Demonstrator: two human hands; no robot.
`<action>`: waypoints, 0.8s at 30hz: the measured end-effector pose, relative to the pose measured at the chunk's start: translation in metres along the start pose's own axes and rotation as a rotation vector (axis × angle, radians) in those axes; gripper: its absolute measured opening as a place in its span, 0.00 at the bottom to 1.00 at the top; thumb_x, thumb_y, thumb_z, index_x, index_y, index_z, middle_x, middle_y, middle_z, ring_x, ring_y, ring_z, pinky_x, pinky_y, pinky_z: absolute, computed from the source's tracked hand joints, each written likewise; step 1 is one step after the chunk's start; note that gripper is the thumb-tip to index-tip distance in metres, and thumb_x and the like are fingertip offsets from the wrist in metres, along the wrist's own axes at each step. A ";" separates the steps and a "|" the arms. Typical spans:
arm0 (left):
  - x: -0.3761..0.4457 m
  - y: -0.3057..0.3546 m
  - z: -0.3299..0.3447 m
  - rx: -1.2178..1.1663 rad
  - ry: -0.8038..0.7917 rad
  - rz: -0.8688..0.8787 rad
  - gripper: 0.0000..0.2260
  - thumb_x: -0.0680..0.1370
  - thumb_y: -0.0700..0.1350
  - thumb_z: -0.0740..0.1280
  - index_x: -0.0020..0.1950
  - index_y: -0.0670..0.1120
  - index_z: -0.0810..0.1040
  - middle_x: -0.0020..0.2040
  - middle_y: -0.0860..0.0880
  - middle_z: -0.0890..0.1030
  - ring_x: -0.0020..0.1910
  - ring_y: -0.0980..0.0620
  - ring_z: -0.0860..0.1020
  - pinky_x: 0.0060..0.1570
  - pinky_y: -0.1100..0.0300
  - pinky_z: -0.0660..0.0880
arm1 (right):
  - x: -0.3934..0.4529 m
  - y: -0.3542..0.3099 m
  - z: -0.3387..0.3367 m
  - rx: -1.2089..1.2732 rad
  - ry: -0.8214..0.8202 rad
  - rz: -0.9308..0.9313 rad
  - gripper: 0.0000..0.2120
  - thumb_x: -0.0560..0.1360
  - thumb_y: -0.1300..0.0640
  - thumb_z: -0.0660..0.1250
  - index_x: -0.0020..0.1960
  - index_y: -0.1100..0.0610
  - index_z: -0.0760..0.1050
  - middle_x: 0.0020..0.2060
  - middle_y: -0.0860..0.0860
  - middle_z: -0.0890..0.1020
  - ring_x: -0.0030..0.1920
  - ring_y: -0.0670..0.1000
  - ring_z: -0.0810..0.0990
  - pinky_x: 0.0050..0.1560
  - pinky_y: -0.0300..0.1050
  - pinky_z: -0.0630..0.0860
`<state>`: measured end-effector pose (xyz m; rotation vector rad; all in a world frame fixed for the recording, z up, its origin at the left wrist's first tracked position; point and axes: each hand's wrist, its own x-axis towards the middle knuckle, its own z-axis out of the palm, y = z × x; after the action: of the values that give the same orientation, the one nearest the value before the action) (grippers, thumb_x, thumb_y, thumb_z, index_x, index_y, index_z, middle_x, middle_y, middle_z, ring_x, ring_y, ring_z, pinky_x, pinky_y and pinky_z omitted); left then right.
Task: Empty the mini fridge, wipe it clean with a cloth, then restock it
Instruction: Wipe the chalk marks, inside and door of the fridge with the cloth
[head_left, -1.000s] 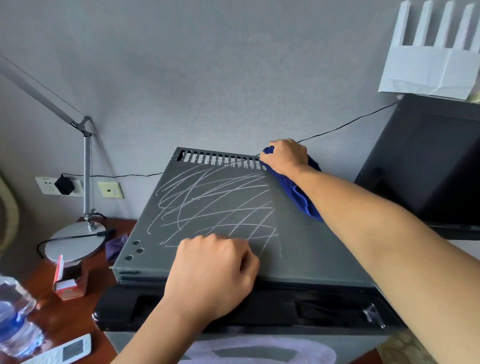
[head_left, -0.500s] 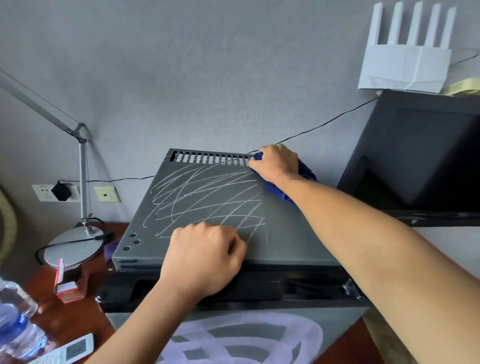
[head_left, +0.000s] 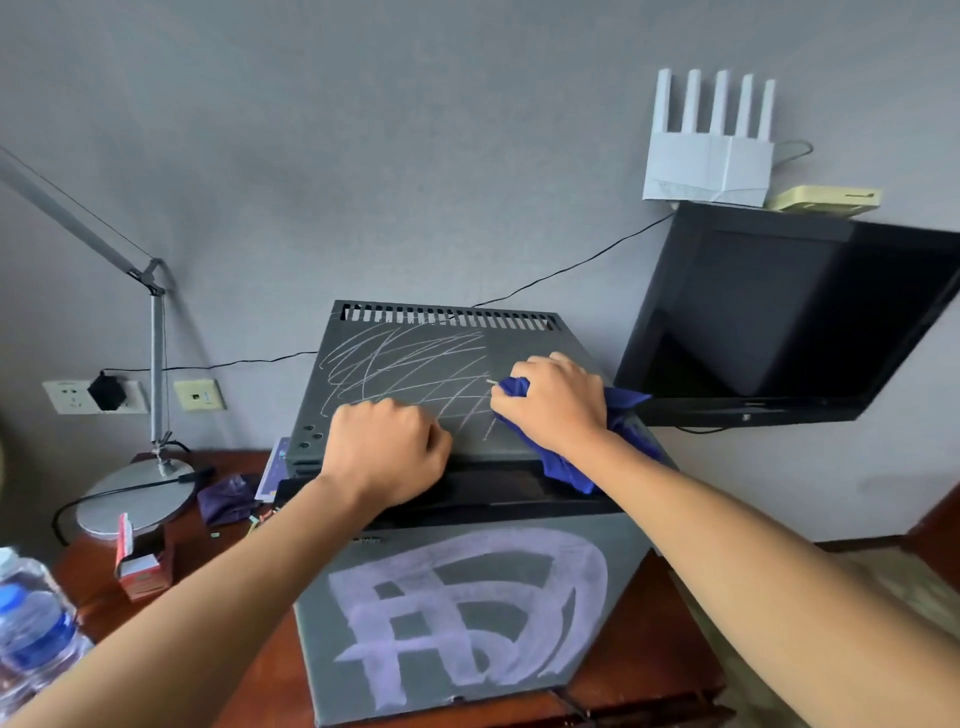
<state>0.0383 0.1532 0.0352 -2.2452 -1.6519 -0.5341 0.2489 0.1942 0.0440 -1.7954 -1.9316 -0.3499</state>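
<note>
Two forearms enter from the lower edge, one from about 7 o'clock and one from about 4 o'clock, each bare from the frame's border to the wrist with no sleeve or cuff in sight. The left hand (head_left: 387, 457) and the right hand (head_left: 553, 402) are ungloved. No watch, band or ring shows on either wrist or on the fingers that can be seen. Knuckles and the backs of both hands face the camera.

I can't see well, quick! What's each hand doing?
Left hand: curled in a fist on the mini fridge, holding nothing visible.
Right hand: gripping the blue cloth.
</note>
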 end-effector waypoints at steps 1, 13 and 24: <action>0.001 -0.004 0.000 -0.003 -0.009 -0.004 0.19 0.79 0.55 0.56 0.35 0.45 0.72 0.38 0.48 0.82 0.36 0.41 0.75 0.37 0.56 0.66 | -0.004 -0.001 -0.001 0.000 0.002 0.003 0.22 0.74 0.39 0.65 0.31 0.53 0.64 0.31 0.46 0.70 0.44 0.50 0.71 0.38 0.46 0.63; 0.001 -0.014 0.010 -0.012 0.013 0.007 0.20 0.77 0.54 0.57 0.28 0.45 0.63 0.25 0.51 0.67 0.26 0.42 0.66 0.30 0.59 0.61 | 0.041 -0.003 0.019 -0.009 -0.019 0.041 0.20 0.73 0.39 0.64 0.35 0.56 0.72 0.34 0.46 0.76 0.45 0.53 0.74 0.40 0.47 0.65; 0.006 -0.020 0.022 -0.022 -0.018 0.021 0.18 0.71 0.54 0.60 0.25 0.45 0.65 0.21 0.46 0.70 0.20 0.40 0.69 0.25 0.62 0.59 | 0.186 0.005 0.090 0.076 -0.076 0.047 0.18 0.70 0.44 0.67 0.32 0.56 0.69 0.34 0.49 0.76 0.41 0.57 0.73 0.40 0.46 0.65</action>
<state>0.0229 0.1740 0.0186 -2.2877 -1.6366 -0.5306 0.2334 0.3995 0.0598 -1.8259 -1.9236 -0.1923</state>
